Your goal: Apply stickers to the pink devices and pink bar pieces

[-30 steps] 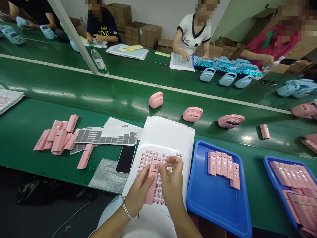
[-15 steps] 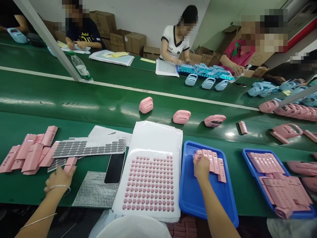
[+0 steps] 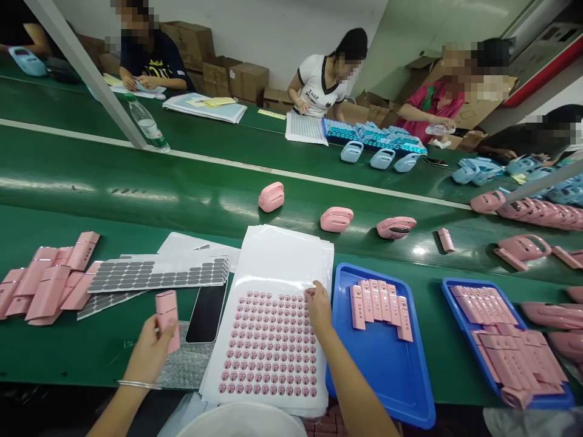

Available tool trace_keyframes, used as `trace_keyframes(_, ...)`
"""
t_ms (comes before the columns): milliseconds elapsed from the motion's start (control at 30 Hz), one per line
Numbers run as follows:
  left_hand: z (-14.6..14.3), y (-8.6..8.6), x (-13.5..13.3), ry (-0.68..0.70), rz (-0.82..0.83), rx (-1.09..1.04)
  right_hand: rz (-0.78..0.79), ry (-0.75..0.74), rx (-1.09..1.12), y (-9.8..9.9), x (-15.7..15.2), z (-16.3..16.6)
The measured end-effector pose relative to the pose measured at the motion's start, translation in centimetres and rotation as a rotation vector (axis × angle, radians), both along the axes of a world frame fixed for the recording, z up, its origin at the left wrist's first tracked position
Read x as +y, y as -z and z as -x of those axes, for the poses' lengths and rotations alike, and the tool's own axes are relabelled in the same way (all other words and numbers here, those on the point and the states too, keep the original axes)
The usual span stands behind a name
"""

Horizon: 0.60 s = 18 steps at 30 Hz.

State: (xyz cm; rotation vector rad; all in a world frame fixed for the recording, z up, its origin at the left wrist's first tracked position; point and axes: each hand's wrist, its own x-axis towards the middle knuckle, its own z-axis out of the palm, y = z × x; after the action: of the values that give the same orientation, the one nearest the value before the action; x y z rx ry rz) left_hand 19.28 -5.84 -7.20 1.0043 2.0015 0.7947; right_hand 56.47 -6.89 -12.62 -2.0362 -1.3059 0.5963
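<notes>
My left hand [image 3: 152, 352] is closed around a pink plastic panel [image 3: 167, 311], held upright above a grey foam pad [image 3: 180, 364]. My right hand [image 3: 318, 306] rests with pinched fingertips at the top right corner of a white sheet of small pink round stickers [image 3: 273, 346]. Just right of that hand stands a blue tray [image 3: 387, 370] with a row of several pink panels [image 3: 377, 301]. A heap of pink panels [image 3: 45, 282] lies at the far left.
A sheet of grey stickers [image 3: 159, 273] and a black phone [image 3: 206, 312] lie left of the sticker sheet. A second blue tray [image 3: 505, 340] of pink panels is at the right. Pink casings [image 3: 336, 218] ride the green belt [image 3: 136, 188]. Several people work across it.
My left hand has picked a pink panel off the table and lifted it toward me. My right hand left the panels in the blue tray and moved left to the sticker sheet.
</notes>
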Motion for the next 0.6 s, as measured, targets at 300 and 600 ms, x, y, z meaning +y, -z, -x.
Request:
trace_keyframes(300,-10.3,-5.9,-3.9,0.178,0.19,-0.748,0.141,0.06,0.271,-1.7,1.9,-1.7)
trace_keyframes(600,-14.2,-8.6,-5.7,0.301,0.293,-0.912,0.028,0.153,0.635,-10.4,0.8,1.6)
